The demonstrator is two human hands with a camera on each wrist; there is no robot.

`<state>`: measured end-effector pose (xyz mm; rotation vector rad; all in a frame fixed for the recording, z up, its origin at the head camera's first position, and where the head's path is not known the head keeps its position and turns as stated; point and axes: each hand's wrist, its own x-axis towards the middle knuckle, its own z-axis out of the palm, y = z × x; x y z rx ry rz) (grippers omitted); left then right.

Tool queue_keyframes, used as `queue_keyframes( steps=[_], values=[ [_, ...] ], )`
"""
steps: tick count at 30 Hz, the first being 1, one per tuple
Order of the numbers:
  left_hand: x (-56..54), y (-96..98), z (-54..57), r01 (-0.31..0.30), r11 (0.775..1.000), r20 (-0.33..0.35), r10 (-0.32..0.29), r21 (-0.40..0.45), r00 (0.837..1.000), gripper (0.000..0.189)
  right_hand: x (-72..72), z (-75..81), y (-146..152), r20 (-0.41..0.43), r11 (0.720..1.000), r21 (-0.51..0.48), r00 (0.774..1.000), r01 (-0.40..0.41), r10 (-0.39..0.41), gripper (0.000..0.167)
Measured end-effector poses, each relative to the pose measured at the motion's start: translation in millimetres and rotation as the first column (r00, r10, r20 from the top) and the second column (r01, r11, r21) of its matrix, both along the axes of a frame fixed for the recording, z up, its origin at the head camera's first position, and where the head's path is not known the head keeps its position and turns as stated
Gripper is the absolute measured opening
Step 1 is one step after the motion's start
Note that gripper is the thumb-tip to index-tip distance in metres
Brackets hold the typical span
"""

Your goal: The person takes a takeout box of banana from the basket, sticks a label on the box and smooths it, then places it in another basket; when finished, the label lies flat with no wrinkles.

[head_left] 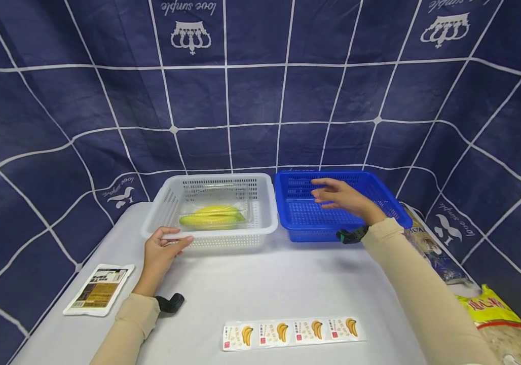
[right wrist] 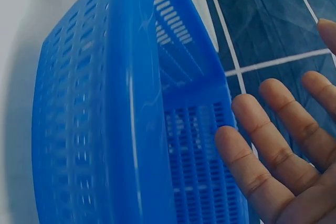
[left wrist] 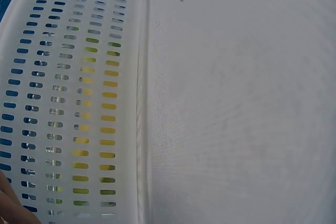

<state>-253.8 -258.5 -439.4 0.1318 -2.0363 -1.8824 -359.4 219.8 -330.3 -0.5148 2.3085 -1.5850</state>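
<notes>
My left hand (head_left: 162,253) holds the near left rim of a white slotted plastic basket (head_left: 265,229), thumb along the front edge. Only a bit of that hand's fingers (left wrist: 14,209) shows in the left wrist view. Inside the basket lies a clear plastic box (head_left: 241,195) with yellow-green, banana-like produce (head_left: 212,219) in it. Over the blue plastic basket (head_left: 308,228) hovers my right hand (head_left: 344,198), holding nothing. Its fingers (right wrist: 258,121) are spread and fairly straight in the right wrist view, apart from the basket's rim.
A strip of banana-picture labels (head_left: 293,333) lies at the table's front. On the left is a flat sealed food pack (head_left: 100,290). Two bags, one dark (head_left: 440,253) and one with a yellow top (head_left: 493,308), line the right edge. A blue checked cloth (head_left: 260,96) hangs behind.
</notes>
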Motion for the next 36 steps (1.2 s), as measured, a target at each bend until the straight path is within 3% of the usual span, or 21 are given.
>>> queue_keyframes(
  steps=[13,24,36],
  values=[
    [1.0,-3.6,-0.7,0.004,1.000,-0.010,-0.004,-0.016,1.000,0.034,-18.8,-8.2,-48.6,0.032,0.997,-0.074,0.999,-0.026,0.028,0.064],
    [0.6,-3.3,-2.7,0.004,0.999,0.020,-0.003,-0.032,1.000,0.037,-24.1,-15.4,-86.1,0.051,0.987,-0.155,0.998,-0.029,0.038,0.060],
    [0.2,-2.5,-0.7,0.003,1.000,0.027,-0.002,-0.028,1.000,0.039,-31.7,-17.2,-120.1,0.088,0.986,-0.163,0.995,-0.023,0.038,0.064]
  ],
)
